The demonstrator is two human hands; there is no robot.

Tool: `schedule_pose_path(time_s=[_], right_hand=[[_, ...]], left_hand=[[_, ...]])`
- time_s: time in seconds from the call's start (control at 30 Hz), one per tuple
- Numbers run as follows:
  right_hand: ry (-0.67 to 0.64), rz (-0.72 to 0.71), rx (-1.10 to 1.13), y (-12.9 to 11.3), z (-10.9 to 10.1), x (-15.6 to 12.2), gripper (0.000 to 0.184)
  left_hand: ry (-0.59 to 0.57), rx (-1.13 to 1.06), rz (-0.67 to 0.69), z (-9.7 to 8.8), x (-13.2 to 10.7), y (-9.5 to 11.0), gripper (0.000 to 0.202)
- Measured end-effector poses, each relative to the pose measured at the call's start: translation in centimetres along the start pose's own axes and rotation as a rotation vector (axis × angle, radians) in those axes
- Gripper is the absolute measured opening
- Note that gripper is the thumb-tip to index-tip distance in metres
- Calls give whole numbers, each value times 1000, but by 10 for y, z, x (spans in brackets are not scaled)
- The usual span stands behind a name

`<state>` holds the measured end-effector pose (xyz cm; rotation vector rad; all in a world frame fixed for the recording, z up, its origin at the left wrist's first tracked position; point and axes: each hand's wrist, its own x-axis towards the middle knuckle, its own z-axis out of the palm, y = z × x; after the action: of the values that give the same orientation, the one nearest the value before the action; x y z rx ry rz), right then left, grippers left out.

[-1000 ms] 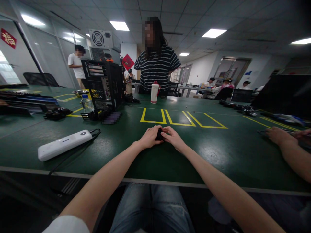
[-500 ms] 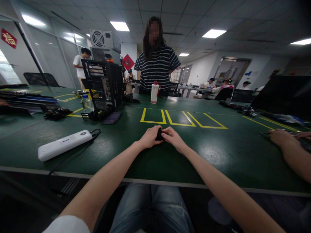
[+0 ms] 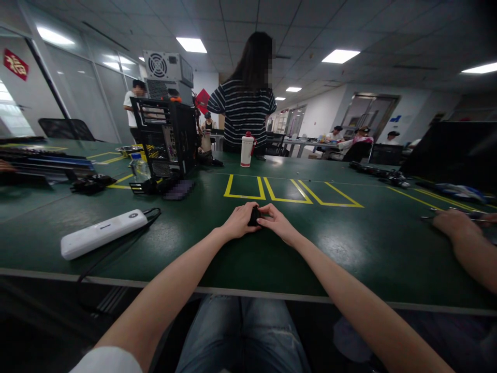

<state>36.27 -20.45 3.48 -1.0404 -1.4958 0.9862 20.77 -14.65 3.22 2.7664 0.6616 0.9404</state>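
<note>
The green table (image 3: 349, 248) is spread across the whole view, and yellow tape boxes (image 3: 287, 189) are marked out on it past the middle. At the far edge a person in a striped shirt (image 3: 243, 111) is seen standing, turned away. Left of that person, an open black PC case (image 3: 165, 137) is set on the table. A white power bank (image 3: 103, 233) is laid flat at the near left. A white bottle (image 3: 245, 150) is stood upright at the far edge, just in front of the striped shirt. At the right edge a co-worker's hand (image 3: 452, 223) is rested on the table, well apart from the centre.

And dead centre, the left hand (image 3: 238, 221) and right hand (image 3: 277, 223) are held together on the table, just short of the tape boxes. A small black object (image 3: 254, 215) is gripped between them. The left hand's fingers are curled over it, and the right hand's fingertips are pinched on its side. Most of it is hidden, so what it is cannot be told.
</note>
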Motion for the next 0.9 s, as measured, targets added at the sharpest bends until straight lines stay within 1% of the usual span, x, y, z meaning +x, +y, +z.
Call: schedule_pose_path(time_s=[0.17,0.3,0.4,0.47,0.63,0.8,0.9], right_hand=[[53,7,-26,1,2,0,19],[99,8,-53,5,3,3,25],[78,37,-77,5,2,4,29],[49,42,-79,4,1,4,28],[-4,-18,-12,2,2,1,25],[29,20,20,3,3,1,20],[54,51,16,5,3,3,22]], left_hand=[[2,5,0,0,0,1,57],[10,10,-3,1,1,0,59],[5,5,1,1,1,-1,59],[2,2,5,1,0,-1,59],[8,8,-3,2,0,-2,59],[10,12,4,3,1,-2,60],[6,6,8,3,1,-3,60]])
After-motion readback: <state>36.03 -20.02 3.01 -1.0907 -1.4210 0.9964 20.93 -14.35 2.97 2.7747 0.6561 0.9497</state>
